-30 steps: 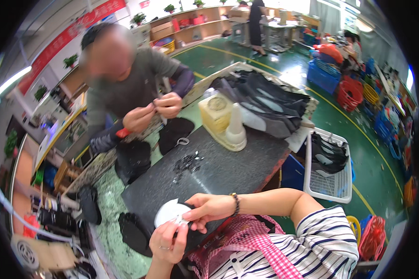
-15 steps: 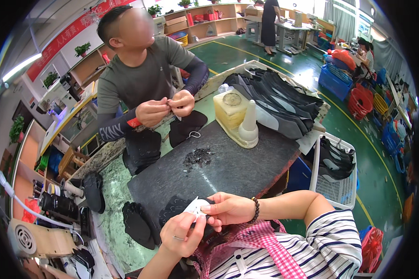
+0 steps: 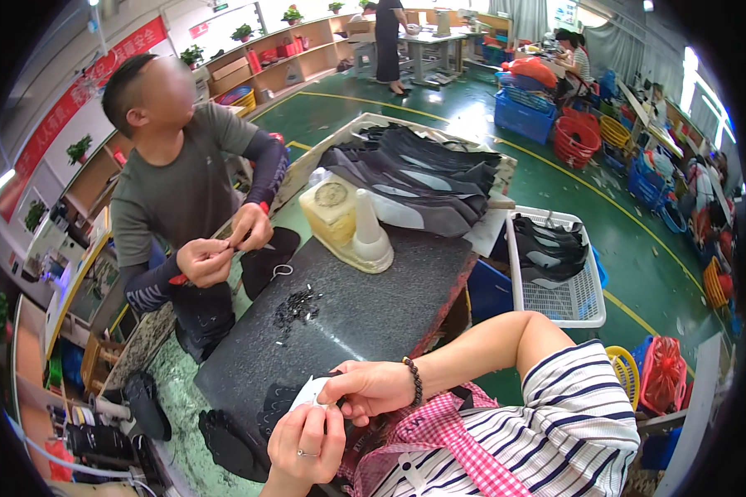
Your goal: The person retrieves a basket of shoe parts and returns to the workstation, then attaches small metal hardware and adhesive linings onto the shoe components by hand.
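Note:
Close to my body, over the near edge of a dark work board (image 3: 389, 311), both hands grip a small white piece (image 3: 309, 393) of thin sheet-like material. My left hand (image 3: 307, 443), with a ring on it, pinches it from below. My right hand (image 3: 363, 391), a beaded bracelet at its wrist, closes its thumb and fingers on the other side. Beside the white piece lies a black scalloped piece (image 3: 275, 404), partly hidden by my left hand; whether the two are joined I cannot tell. Left of it lies another black piece (image 3: 225, 443).
Black scraps (image 3: 297, 307) lie mid-board. Behind them stands a yellowish glue container (image 3: 331, 217) with a white cone-shaped nozzle (image 3: 366, 224). Stacked black-and-grey shoe uppers (image 3: 423, 178) lie at the back; a white basket (image 3: 584, 308) holds more. Across the table, a co-worker (image 3: 174, 178) handles something small.
The whole view has swung, so the table and co-worker appear farther left. Both my hands stay on the white piece, with slight finger shifts. The co-worker's hands have moved lower.

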### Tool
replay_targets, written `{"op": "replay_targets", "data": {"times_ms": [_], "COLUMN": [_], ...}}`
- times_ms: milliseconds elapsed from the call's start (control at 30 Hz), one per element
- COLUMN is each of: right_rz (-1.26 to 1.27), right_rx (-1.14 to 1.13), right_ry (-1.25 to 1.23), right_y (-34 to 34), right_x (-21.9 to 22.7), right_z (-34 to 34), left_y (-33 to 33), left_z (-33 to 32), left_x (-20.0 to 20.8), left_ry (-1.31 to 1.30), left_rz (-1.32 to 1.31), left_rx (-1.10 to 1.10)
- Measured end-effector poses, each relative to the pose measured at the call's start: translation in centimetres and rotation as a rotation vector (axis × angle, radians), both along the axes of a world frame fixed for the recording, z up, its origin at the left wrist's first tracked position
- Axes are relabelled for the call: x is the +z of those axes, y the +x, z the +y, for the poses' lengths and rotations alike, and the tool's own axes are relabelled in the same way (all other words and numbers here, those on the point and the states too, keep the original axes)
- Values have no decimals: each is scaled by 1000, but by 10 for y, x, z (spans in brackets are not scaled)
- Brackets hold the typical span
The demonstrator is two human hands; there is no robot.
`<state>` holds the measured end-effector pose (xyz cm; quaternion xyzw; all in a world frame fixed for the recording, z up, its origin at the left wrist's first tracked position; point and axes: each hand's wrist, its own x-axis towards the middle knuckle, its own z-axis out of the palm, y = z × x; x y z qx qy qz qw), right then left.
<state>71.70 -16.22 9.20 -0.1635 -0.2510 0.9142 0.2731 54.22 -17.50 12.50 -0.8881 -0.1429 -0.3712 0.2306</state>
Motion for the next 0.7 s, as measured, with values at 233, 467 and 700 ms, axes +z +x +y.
{"op": "replay_targets", "data": {"times_ms": [233,467,700], "right_rz": [-244,-62,-996], "right_rx": [44,152,-460], "right_ry": [237,67,1454], "right_y": [15,14,-1], "right_x": [11,0,-40], "right_z": [11,5,108], "left_y": [4,-6,-19], "left_z": [-6,-22,-35], "left_x": [2,-16,-38], "left_ry": [-25,-145,-889], "left_rz": [14,-63,-855], "left_rx": [-18,-7,244]}}
